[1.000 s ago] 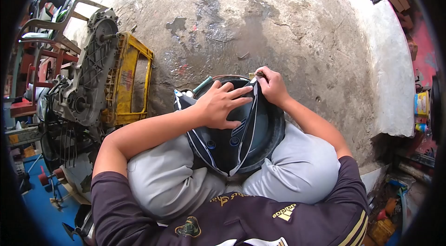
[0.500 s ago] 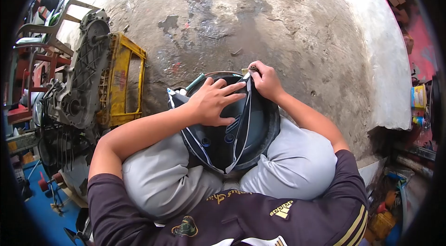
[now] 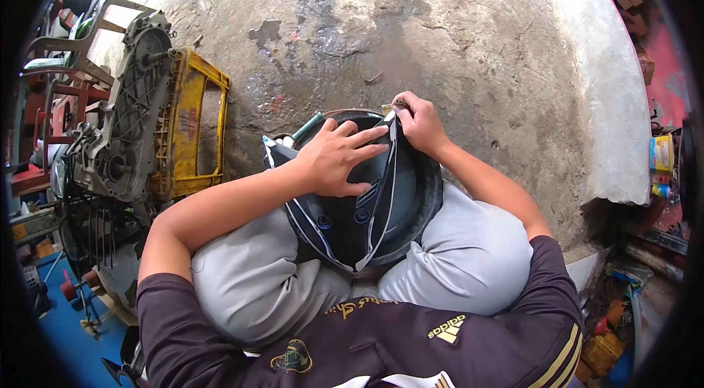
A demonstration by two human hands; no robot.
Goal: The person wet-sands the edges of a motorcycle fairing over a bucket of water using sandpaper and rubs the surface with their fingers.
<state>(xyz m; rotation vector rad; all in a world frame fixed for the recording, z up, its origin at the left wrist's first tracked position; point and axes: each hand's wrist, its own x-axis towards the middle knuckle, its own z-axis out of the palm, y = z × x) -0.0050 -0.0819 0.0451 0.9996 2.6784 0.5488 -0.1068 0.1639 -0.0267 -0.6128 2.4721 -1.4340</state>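
Observation:
A dark motorcycle body panel (image 3: 372, 225) with white edging and two round blue-rimmed fittings lies over a round black basin (image 3: 422, 230) between my knees. My left hand (image 3: 339, 158) rests on the panel's upper part, its fingers spread. At the panel's top right tip, my right hand (image 3: 418, 122) is closed, with thumb and fingers pinching the tip. A small dark item shows at its fingertips, too small to name. A teal stick-like object (image 3: 308, 126) leans at the basin's back left rim.
A yellow crate (image 3: 192, 124) and a metal engine casing (image 3: 137, 105) stand on the left, beside a chair (image 3: 92, 36). On the right is a pale concrete ledge (image 3: 612, 109), with a yellow container (image 3: 661, 152) beyond it. Tools and parts lie at the lower right.
Since a second ago the whole scene has shifted slightly left in view. Both hands keep nearly the same places on the panel.

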